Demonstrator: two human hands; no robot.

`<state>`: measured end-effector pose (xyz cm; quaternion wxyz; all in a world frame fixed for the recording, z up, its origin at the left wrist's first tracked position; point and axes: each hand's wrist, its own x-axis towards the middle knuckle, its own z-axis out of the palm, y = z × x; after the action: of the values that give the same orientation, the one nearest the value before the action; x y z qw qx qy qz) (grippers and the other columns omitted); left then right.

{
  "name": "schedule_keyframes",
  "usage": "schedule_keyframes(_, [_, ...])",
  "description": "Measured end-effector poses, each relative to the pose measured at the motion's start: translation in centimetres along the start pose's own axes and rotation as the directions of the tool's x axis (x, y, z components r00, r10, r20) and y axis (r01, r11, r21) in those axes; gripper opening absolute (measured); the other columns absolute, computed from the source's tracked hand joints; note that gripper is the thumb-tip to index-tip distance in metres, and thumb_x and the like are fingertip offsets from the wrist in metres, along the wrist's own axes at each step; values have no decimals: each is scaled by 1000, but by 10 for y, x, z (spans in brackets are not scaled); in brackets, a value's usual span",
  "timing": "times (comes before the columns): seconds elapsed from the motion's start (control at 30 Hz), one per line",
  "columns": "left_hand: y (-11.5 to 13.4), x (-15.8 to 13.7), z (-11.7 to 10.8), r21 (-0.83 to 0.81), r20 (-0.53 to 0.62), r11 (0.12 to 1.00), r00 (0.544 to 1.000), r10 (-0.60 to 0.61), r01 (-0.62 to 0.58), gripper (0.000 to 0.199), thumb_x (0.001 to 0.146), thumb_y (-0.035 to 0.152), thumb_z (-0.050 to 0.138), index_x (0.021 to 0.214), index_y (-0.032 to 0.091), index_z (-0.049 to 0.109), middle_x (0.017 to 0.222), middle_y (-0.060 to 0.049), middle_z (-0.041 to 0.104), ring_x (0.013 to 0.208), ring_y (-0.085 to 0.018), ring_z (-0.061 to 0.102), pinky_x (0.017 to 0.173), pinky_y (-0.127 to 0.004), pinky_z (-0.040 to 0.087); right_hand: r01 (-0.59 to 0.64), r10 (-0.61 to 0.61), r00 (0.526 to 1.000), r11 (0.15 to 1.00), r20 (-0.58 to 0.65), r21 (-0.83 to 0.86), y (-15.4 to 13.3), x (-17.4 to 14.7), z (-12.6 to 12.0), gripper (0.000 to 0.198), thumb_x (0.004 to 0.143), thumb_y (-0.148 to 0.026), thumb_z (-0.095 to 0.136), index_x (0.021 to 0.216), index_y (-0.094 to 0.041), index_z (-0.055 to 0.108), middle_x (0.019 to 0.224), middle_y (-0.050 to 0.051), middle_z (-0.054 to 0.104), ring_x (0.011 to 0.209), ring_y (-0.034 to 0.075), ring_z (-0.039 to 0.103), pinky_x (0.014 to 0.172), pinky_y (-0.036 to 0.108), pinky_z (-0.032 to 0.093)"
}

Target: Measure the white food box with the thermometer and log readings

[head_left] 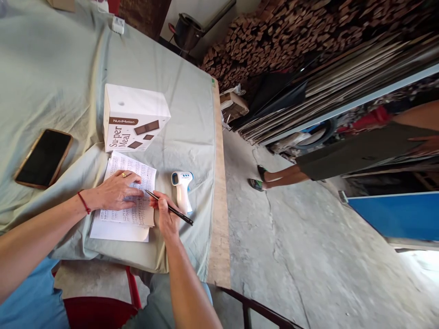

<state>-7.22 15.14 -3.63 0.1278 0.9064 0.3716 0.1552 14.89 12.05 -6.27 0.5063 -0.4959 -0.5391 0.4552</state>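
My left hand [120, 191] rests with spread fingers on a sheet of paper [142, 214] covered in rows of handwriting. Under that sheet lies a plain white sheet [120, 231], its lower part showing. A black pen [178, 213] is gripped in my right hand [167, 217], its tip at the right part of the written sheet, close to my left fingertips. Just right of the pen hand lies a white and blue infrared thermometer [183, 189]. Behind the papers stands a white box [137, 103] marked "NutriMotion Su-per Meal".
A phone [44, 157] with a dark screen lies at left on the grey-green tablecloth [68, 82]. The table's wooden edge [219, 192] runs along the right. Beyond it, a person in dark shorts [346, 153] stands on the concrete floor, near stacked firewood [274, 41].
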Motion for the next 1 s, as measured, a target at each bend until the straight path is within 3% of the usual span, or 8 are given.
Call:
schedule_keyframes(0.23, [-1, -1, 4, -101, -48, 995, 998, -31, 27, 26, 86, 30, 75, 112, 30, 77, 127, -7, 59, 118, -29, 54, 107, -46, 38, -41, 14, 990, 981, -142, -190, 7, 2, 1, 21, 77, -41, 70, 79, -21, 65, 62, -3, 64, 55, 13, 55, 55, 28, 47])
schedule_keyframes(0.63, [1, 1, 3, -15, -2, 999, 1000, -31, 31, 31, 86, 32, 76, 117, 30, 76, 129, -9, 58, 119, -29, 54, 107, -47, 37, 52, -78, 994, 951, -73, -306, 7, 2, 3, 18, 80, -40, 63, 77, -23, 62, 63, -4, 61, 55, 13, 54, 56, 28, 48])
schedule_keyframes(1.0, [3, -7, 3, 9, -100, 1000, 995, -13, 14, 29, 85, 29, 77, 114, 29, 76, 125, -8, 60, 116, -28, 55, 104, -43, 41, 257, -265, 964, 878, 37, -405, 14, 8, 4, 13, 83, -31, 62, 73, -23, 62, 59, -3, 61, 51, 13, 54, 52, 26, 47])
